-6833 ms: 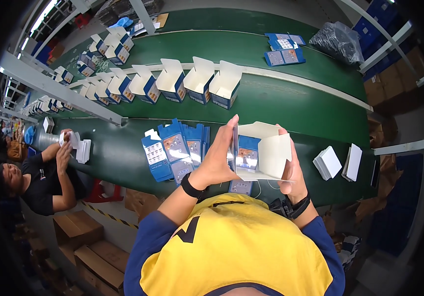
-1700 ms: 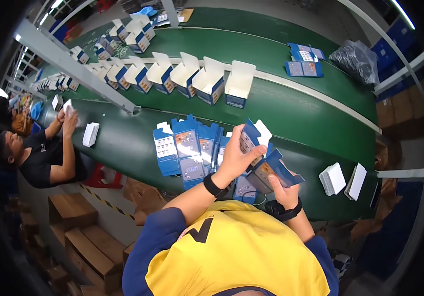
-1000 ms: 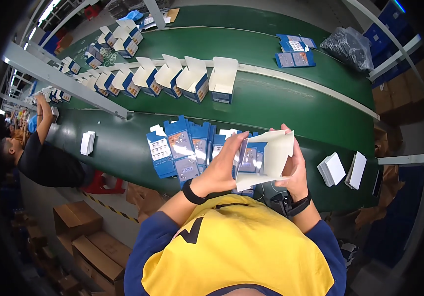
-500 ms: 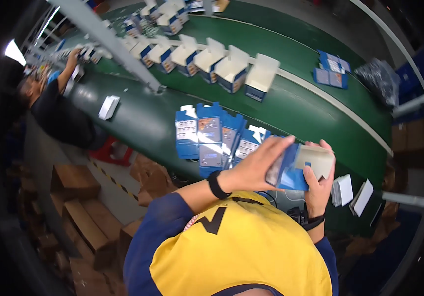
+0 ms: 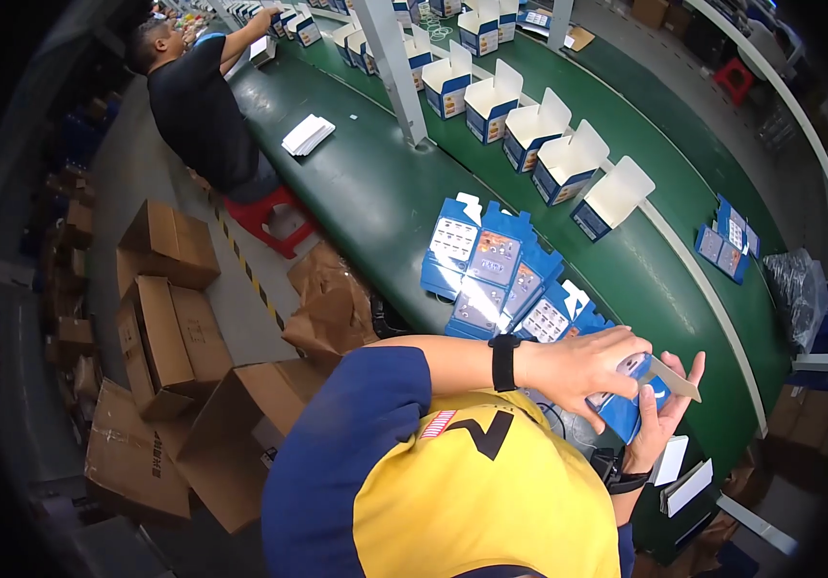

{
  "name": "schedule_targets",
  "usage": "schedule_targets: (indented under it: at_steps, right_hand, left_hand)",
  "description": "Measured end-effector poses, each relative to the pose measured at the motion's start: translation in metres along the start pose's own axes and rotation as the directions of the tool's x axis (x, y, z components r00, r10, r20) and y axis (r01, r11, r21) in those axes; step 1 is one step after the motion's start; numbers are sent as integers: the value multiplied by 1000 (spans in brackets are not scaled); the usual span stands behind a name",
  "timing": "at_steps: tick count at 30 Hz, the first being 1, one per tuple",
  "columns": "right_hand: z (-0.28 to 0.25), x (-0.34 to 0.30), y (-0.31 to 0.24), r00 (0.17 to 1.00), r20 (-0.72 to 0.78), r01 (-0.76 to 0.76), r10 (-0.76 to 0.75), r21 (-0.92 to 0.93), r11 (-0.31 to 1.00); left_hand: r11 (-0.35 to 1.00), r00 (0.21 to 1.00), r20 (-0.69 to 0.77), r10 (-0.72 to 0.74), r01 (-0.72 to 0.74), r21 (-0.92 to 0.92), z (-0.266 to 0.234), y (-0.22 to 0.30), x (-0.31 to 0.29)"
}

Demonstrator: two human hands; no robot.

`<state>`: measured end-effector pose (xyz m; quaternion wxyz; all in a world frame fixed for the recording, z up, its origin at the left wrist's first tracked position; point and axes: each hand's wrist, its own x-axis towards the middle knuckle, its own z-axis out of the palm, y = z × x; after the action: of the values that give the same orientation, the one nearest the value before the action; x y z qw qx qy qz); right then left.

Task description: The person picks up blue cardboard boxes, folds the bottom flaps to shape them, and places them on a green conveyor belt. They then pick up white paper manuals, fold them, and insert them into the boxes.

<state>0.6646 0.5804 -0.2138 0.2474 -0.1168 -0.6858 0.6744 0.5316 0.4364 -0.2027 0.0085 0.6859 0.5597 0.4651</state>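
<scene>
Item in hand: one small blue carton (image 5: 637, 409), thin printed card with a pale inner flap (image 5: 676, 381) standing open at its upper edge. It sits low in the view, over the near edge of the green tabletop (image 5: 375, 193), between both your hands.

Left hand (image 5: 582, 366): fingers curled down over the top of the carton, gripping it. Right hand (image 5: 666, 419): cupped behind and beneath the carton, fingers spread upward, supporting rather than clamped.

Handling note: card of this weight probably creases easily, so press along the scored folds, keep your thumb off the panel faces, and square the corners before tucking the flap.

Nearby stock: a fan of flat blue carton blanks (image 5: 496, 275), glossy, overlapping, just beyond your left wrist. A row of erected open boxes (image 5: 529, 135), white inside, blue outside, on the belt beyond. Brown corrugated boxes (image 5: 168, 337) on the floor at your left.
</scene>
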Motion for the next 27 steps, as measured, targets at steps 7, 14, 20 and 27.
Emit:
schedule_targets:
  at_steps: [7, 14, 20, 27]
  right_hand:
    - [-23, 6, 21, 950, 130, 297, -283, -103, 949]
    - [-13, 26, -16, 993, 112, -29, 46, -145, 989]
    - [-13, 31, -5, 971, 235, 18, 52, -285, 958]
    - [-15, 33, 4, 957, 288, 50, -27, -71, 996]
  left_hand:
    - [994, 998, 54, -45, 50, -100, 2, -4, 16]
    - [994, 996, 90, -15, 25, -102, -7, -25, 8]
    - [991, 984, 173, -39, 60, -116, -7, -29, 10]
    - [979, 985, 153, -84, 110, -171, -2, -30, 9]
